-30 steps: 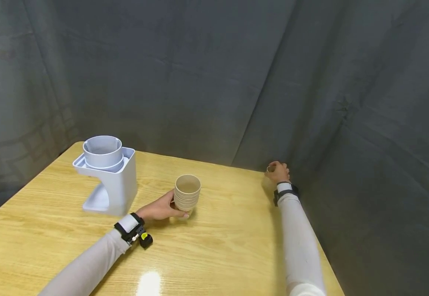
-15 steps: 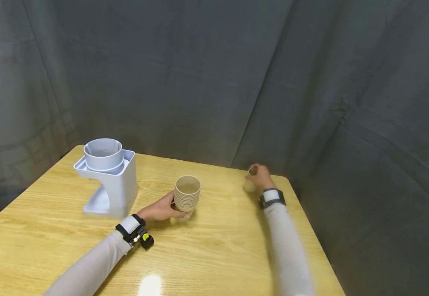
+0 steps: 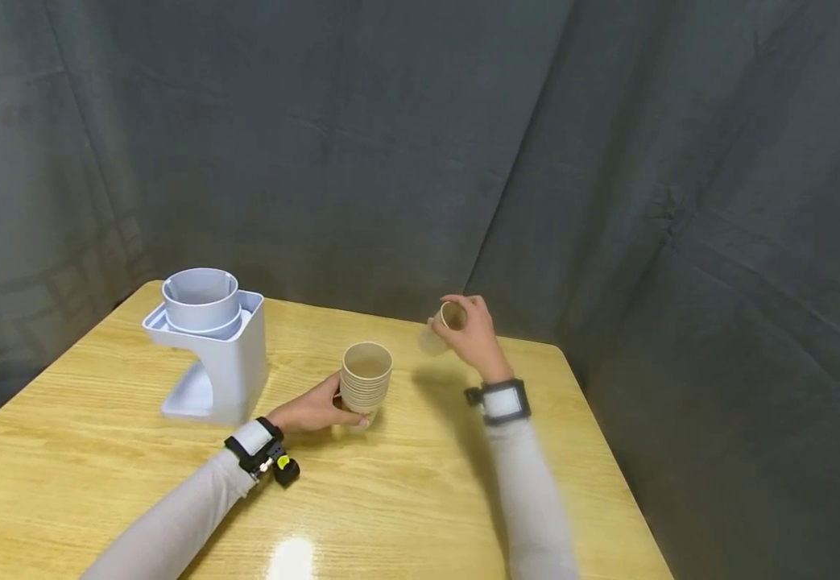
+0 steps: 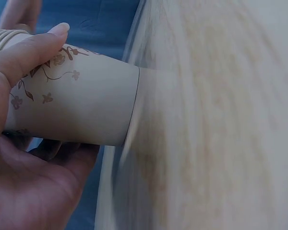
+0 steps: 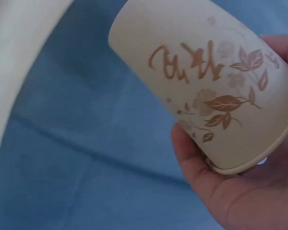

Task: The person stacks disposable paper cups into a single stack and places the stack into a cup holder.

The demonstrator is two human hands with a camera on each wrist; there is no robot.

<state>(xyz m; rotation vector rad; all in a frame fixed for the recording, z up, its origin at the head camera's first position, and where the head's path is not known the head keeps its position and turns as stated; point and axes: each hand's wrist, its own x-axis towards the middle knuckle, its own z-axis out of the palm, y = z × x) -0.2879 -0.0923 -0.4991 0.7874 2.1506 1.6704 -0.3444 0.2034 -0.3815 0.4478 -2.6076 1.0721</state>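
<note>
My left hand [image 3: 321,408] grips a stack of beige paper cups [image 3: 366,377] low on its side, at the middle of the table. In the left wrist view the bottom cup [image 4: 86,96] shows a brown floral print, its base right at the tabletop, with the thumb along its side. My right hand [image 3: 473,337] holds a single paper cup [image 3: 434,338] near its rim, tilted and raised above the back of the table. In the right wrist view this cup [image 5: 201,86] carries brown leaves and lettering, with fingers [image 5: 189,153] and thumb on opposite sides near the rim.
A white stand [image 3: 238,362] with a round, open-topped holder [image 3: 202,300] is at the left of the wooden table [image 3: 405,499]. Dark grey curtains [image 3: 333,161] hang behind and along the right side. The table's right edge runs beside my right arm.
My right hand has come left from the far right corner and lifted the single cup, which is now tilted. The left hand and the cup stack have stayed in place.
</note>
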